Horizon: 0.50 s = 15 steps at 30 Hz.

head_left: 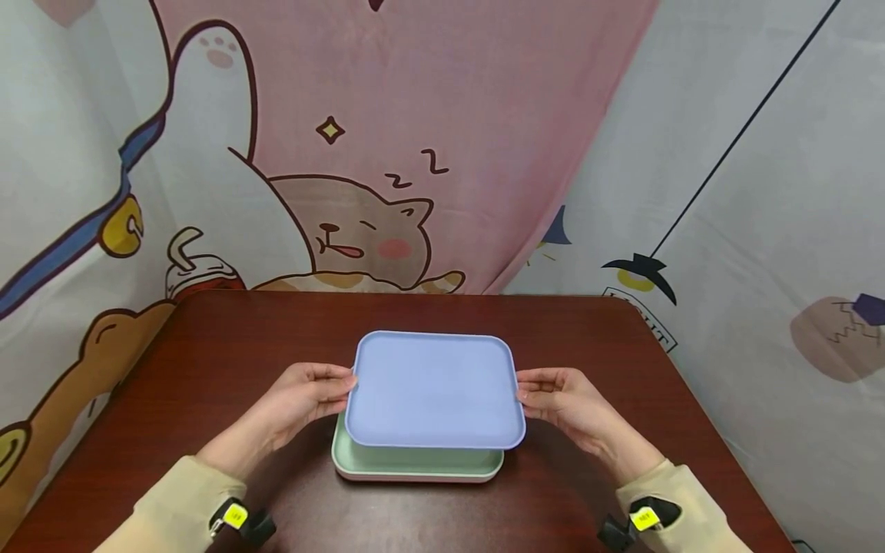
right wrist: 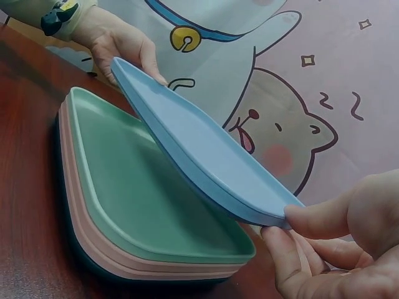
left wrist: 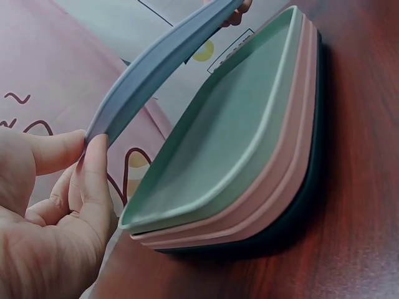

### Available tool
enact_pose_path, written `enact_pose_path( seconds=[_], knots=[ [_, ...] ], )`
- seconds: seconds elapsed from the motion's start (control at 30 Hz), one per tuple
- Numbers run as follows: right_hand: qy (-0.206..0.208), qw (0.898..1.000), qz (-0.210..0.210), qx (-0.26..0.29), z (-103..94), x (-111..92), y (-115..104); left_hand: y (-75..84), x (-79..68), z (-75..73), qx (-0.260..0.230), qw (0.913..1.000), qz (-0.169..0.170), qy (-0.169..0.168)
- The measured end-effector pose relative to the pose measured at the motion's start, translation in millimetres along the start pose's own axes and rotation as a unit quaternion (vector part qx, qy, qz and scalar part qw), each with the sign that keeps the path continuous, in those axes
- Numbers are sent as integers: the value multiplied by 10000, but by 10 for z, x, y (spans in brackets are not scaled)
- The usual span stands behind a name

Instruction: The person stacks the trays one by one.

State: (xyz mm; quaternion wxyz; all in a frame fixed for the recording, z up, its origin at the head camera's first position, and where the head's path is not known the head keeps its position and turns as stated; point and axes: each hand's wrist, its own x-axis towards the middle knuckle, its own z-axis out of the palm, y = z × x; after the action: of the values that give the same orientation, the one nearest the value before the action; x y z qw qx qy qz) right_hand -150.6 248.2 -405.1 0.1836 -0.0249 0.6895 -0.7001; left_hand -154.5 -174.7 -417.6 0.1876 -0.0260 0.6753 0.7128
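Note:
A blue rectangular tray (head_left: 435, 390) is held by both hands above a stack of trays. My left hand (head_left: 307, 399) pinches its left short edge, thumb on top and fingers below. At the opposite edge my right hand (head_left: 570, 407) pinches it in the same way. Underneath lies a green tray (right wrist: 143, 180), the top one of the stack, with only its front strip showing in the head view. Pink trays (left wrist: 274, 196) and a dark tray (left wrist: 318, 124) sit below the green one. In the right wrist view the blue tray slants, clear of the green tray's floor.
The stack stands on a dark reddish-brown wooden table (head_left: 588, 330). Behind the table hangs a cloth backdrop (head_left: 484, 115) with cartoon animals. Each sleeve carries a small black wrist device with a yellow label.

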Motion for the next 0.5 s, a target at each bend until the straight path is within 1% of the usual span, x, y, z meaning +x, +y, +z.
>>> enact_pose_path(
  seconds=[0.27,0.5],
  knots=[
    [-39,10000,47,-9,19,18,73,-95,-24,-22,-101,9999,-56,5],
    [-53,10000,71,-14,62,18,115,-153,-41,-48,-161,9999,-23,-46]
  ],
)
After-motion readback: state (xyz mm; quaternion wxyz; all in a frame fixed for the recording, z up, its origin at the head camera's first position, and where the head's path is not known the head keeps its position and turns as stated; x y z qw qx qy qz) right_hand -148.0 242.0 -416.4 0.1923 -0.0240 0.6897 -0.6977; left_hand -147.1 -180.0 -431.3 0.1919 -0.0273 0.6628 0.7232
